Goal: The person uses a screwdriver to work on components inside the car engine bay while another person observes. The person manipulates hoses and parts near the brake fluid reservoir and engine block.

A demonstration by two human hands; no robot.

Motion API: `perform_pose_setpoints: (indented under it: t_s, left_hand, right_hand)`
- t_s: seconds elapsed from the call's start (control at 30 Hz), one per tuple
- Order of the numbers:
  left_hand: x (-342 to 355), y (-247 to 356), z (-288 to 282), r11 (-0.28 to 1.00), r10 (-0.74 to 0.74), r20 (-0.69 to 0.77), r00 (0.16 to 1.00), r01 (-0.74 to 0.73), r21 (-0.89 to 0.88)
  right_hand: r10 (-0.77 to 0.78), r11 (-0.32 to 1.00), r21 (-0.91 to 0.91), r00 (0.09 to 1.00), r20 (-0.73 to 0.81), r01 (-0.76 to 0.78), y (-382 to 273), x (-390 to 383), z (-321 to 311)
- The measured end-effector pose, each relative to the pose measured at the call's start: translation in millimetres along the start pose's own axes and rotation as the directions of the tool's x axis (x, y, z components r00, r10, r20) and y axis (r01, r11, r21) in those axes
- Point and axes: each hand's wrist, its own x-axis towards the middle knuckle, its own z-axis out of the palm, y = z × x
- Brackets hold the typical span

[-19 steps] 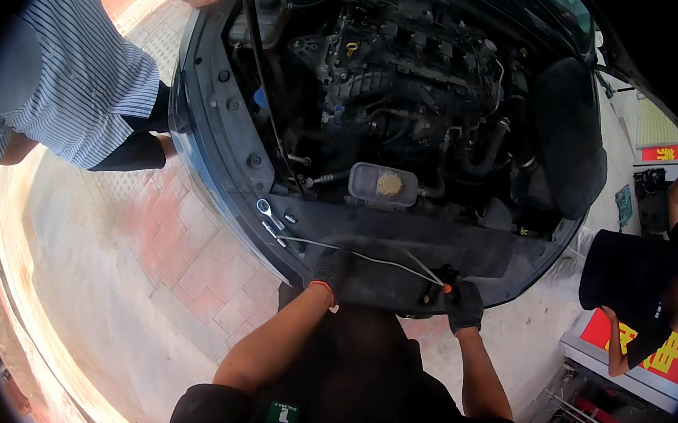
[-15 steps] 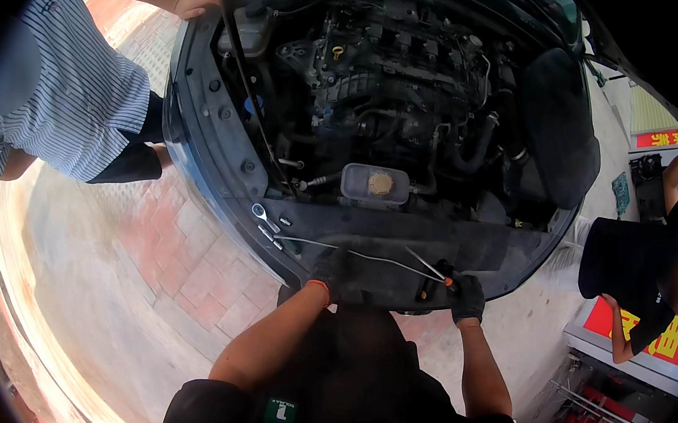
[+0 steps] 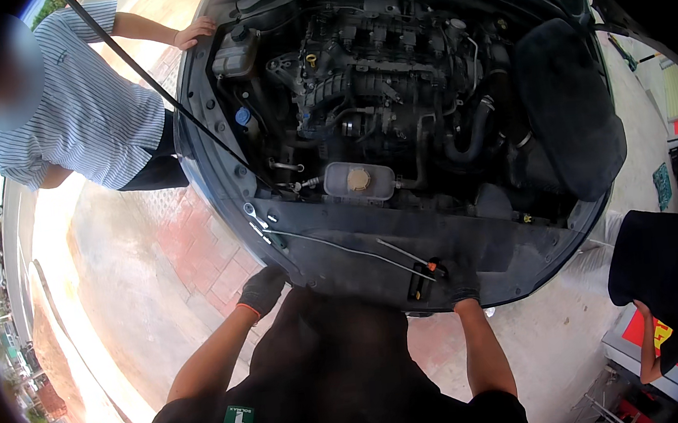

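From where I stand, the person leans at the car's front, both forearms stretched forward, two dark gloves on. The left hand [image 3: 263,290] slants up and inward by the front edge, an orange band [image 3: 248,311] round its wrist; its fingers run together, and I can't tell how wide the grip is. The right forearm rises nearly straight, and the right hand [image 3: 462,279] sits over the black panel [image 3: 334,249], right beside the orange-and-black handle of one screwdriver [image 3: 432,267]; dark glove on dark panel, so I can't tell whether that grip holds it. The screwdriver lies on the panel, its shaft pointing up and left. One long thin rod [image 3: 351,249] runs from there toward one ratchet [image 3: 254,215] at the panel's left end, with small metal pieces too tiny to count. Behind sits one reservoir [image 3: 336,181] with one tan cap [image 3: 359,179]. Two other people stand nearby, one at each side; the left one's hand [image 3: 195,33] rests on the car's edge.
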Motion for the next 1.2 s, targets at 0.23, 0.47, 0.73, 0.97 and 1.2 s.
perform_pose_setpoints:
  t_s: [0.23, 0.47, 0.73, 0.97, 1.2]
  left_hand:
    - [28, 72, 6, 0.969, 0.243, -0.092, 0.966, -0.246, -0.017]
    - [165, 208, 22, 0.887, 0.327, -0.129, 0.936, -0.351, -0.299]
    - [313, 260, 38, 0.711, 0.104, -0.175, 0.979, -0.196, -0.676]
    - [340, 263, 43, 0.166, -0.087, 0.236, 0.968, 0.248, -0.955]
    - [340, 268, 42, 0.379, -0.081, 0.08, 0.993, 0.105, -0.919]
  right_hand:
    - [-0.079, 0.985, 0.122, 0.95, -0.303, 0.121, -5, -4, -16]
    - [0.148, 0.815, 0.576, 0.939, -0.311, 0.063, -39, 53, -33]
    - [0.224, 0.253, 0.967, 0.973, -0.057, -0.002, -132, 275, -13]
    - [0.29, 0.25, 0.967, 0.957, -0.02, -0.055, -138, 336, 4]
    - [0.263, 0.177, 0.981, 0.964, 0.033, -0.082, -124, 337, 13]
